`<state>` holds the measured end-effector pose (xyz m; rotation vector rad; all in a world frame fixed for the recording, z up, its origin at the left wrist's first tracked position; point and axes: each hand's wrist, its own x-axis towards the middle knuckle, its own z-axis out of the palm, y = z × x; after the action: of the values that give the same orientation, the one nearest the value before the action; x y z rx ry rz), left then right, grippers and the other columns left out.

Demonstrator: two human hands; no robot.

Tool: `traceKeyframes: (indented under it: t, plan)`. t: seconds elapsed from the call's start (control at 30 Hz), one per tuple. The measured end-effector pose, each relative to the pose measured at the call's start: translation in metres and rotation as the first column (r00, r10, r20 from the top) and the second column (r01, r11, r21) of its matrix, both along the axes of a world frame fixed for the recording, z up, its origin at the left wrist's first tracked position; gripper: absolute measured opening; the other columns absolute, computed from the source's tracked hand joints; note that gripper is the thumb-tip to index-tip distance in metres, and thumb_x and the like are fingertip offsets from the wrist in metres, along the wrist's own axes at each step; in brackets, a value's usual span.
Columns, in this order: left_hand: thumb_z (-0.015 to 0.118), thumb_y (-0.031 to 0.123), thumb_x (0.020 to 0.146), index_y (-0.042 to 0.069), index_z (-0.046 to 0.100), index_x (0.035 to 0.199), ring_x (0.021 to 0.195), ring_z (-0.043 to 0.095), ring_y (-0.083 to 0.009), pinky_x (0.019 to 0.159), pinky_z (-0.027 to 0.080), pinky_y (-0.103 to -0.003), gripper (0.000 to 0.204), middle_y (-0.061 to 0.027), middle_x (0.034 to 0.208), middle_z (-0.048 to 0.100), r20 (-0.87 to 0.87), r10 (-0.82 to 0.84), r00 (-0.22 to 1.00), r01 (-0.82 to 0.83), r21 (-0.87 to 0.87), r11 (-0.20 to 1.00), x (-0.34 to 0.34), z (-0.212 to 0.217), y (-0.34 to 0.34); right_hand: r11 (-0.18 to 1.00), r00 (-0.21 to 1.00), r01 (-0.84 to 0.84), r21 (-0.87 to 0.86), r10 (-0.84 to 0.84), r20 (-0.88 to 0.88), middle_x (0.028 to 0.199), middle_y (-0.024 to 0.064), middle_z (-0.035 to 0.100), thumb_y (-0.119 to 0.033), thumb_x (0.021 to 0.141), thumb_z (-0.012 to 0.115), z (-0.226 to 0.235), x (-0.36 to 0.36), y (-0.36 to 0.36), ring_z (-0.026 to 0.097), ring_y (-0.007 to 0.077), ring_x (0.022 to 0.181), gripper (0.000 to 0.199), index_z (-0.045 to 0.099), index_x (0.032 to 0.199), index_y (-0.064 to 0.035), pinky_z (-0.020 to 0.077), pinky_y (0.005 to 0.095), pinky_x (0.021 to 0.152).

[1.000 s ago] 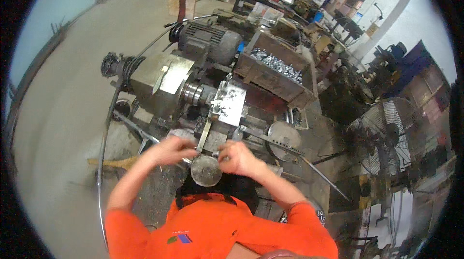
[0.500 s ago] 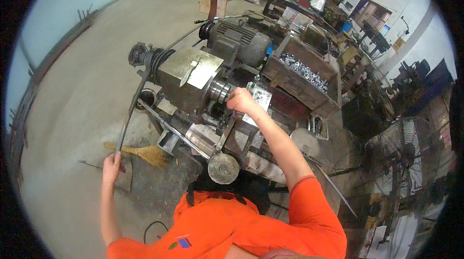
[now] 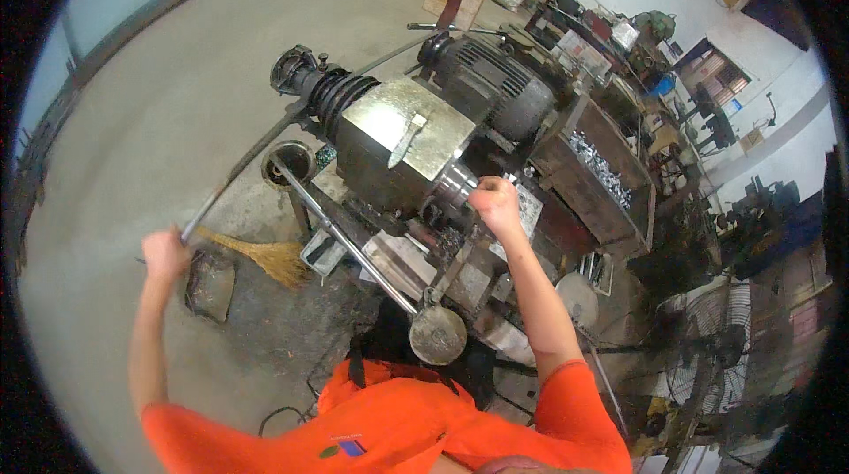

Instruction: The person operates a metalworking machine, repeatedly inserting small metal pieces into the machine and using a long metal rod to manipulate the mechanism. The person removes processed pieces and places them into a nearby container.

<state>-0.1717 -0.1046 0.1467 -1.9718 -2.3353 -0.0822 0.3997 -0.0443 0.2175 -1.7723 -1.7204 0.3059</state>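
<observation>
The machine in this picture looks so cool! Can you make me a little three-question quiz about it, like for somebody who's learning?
1. Pick one. What does the left hand grip?
A) an electric fan
B) a long metal bar
C) an open box

2. True or false? Both hands are on the same thing.

3. Fill in the gap. A yellow straw ____ lies on the floor, not far from the left hand.

Key:
1. B
2. False: the right hand is away from the bar, up by a shiny ringed metal part.
3. broom
</observation>
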Motion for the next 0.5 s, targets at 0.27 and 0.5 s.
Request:
traceKeyframes:
  t: [0.27, 0.5]
  plan:
    - [0.06, 0.012, 0.066, 0.005, 0.059, 0.072, 0.066, 0.059, -0.0347, 0.061, 0.046, -0.045, 0.01, -0.016, 0.068, 0.06, -0.089, -0.1, 0.991, 0.111, 0.135, 0.985, 0.007, 0.019, 0.011, 0.994, 0.993, 0.081, -0.069, -0.086, -0.083, 0.064, 0.0247, 0.058, -0.023, 0.056, 0.058, 0.004, 0.0, 0.002, 0.06, 0.0386, 0.067, 0.026, 0.062, 0.063, 0.0019, 0.0463, 0.0422, 0.064]
    - [0.06, 0.012, 0.064, 0.003, 0.061, 0.071, 0.068, 0.058, -0.0383, 0.064, 0.047, -0.047, 0.012, -0.0219, 0.067, 0.058, 0.059, -0.128, 0.99, 0.12, 0.128, 0.984, 0.023, 0.01, 0.002, 0.996, 0.986, 0.075, 0.05, -0.066, -0.154, 0.064, 0.0222, 0.06, -0.022, 0.057, 0.058, 0.002, -0.004, 0.007, 0.062, 0.0334, 0.065, 0.024, 0.063, 0.061, 0.0009, 0.0474, 0.0376, 0.063]
